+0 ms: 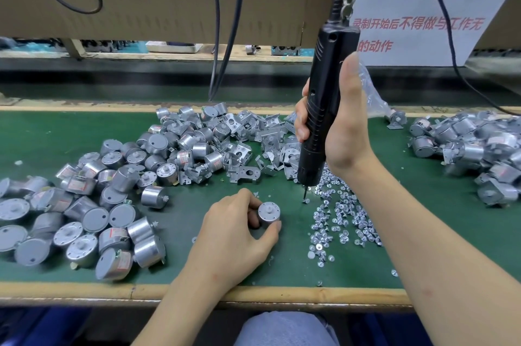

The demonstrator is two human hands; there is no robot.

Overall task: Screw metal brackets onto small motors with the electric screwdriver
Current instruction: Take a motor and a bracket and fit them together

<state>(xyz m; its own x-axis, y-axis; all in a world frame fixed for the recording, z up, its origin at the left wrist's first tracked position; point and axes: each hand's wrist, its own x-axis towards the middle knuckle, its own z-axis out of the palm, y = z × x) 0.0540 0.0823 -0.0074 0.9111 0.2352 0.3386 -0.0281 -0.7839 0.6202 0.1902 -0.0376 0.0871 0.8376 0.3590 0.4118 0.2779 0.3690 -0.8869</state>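
My left hand point(235, 228) holds a small silver motor point(268, 213) upright on the green mat, fingers and thumb curled round its sides, shaft end up. My right hand point(338, 125) grips the black electric screwdriver point(321, 108), which hangs upright from a cord. Its bit tip point(305, 196) points down onto a screw at the edge of the scattered screws point(341, 218), to the right of the held motor. A pile of metal brackets point(253, 145) lies behind my left hand.
A heap of loose motors point(93, 204) covers the left of the green mat point(197, 255). More motors, some with brackets on, pile up at the right point(473, 153). Black cables point(222, 35) hang at the back. The wooden bench edge point(282, 293) runs along the front.
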